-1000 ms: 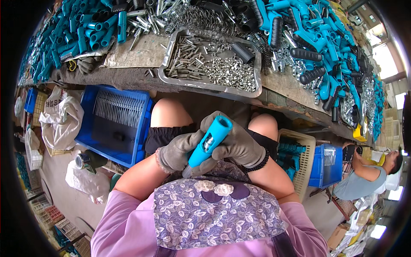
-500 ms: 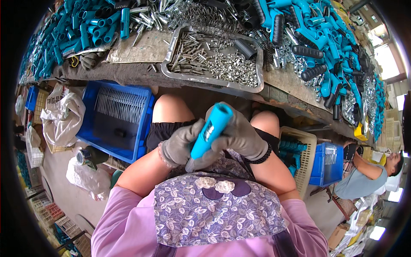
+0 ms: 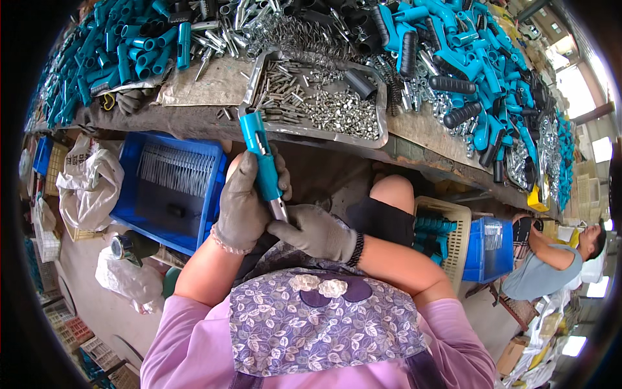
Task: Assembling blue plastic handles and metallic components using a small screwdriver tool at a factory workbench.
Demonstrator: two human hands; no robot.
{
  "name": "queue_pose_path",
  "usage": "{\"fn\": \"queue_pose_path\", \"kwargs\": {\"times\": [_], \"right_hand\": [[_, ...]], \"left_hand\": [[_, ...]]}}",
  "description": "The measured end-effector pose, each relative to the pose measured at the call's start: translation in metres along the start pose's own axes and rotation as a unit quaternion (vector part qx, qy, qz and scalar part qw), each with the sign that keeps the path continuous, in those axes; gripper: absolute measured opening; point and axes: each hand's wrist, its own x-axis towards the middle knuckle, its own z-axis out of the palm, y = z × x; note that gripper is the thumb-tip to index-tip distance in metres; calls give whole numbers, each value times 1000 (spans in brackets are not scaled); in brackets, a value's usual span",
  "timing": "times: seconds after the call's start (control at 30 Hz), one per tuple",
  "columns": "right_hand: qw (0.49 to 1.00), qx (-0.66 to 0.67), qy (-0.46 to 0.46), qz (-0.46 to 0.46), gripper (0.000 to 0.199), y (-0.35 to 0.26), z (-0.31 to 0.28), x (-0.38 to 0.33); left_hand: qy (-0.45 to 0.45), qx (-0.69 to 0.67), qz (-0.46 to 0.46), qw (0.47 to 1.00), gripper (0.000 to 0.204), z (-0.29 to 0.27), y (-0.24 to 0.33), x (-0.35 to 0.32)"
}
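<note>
Both of my hands wear grey gloves. My left hand (image 3: 241,206) is closed around a teal tube (image 3: 260,153), which has a slot cut in its side and tilts with its far end up and to the left. From the tube's near end sticks a silver metal rod (image 3: 278,209) with a small hole in its side. My right hand (image 3: 315,235) pinches the end of this rod, its thumb pressed along it. The tube's far end reaches the bench's front edge, just short of a metal tray (image 3: 383,123) of small silver pins and short pieces.
Teal tubes (image 3: 123,58) are heaped at the bench's left, teal handle-shaped bodies (image 3: 476,61) at its right, springs (image 3: 301,35) between. Below stand a blue crate (image 3: 210,223) at left, a cream crate (image 3: 461,243) and another blue crate (image 3: 495,266) at right. A person (image 3: 547,269) sits far right.
The teal tube has moved left and forward, its far end now leaning left. My right hand has shifted from the tube to its near end, where the silver rod now shows.
</note>
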Motion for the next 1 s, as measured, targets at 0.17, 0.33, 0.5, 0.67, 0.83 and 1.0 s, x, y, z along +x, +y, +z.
{"fn": "queue_pose_path", "kwargs": {"times": [0.17,0.33,0.5,0.67,0.83,1.0], "right_hand": [[938,-270,192,-97,46,-42,-90,17],[811,-487,322,43,52,-41,-187,87],[884,-271,363,-117,51,-36,-186,61],[957,209,148,-135,44,-34,-147,-4],[918,342,130,-154,47,-9,-127,-25],[914,374,121,-98,53,0,-127,-36]], "left_hand": [[7,-42,-68,997,48,-17,-3,-27],[-4,-142,-300,943,48,-19,-28,-54],[-49,-3,-241,969,58,-23,-16,-48],[-54,165,-182,968,61,-15,6,-32],[-132,229,-201,943,56,-5,2,-21],[-137,248,-284,916,54,0,-6,-17]]}}
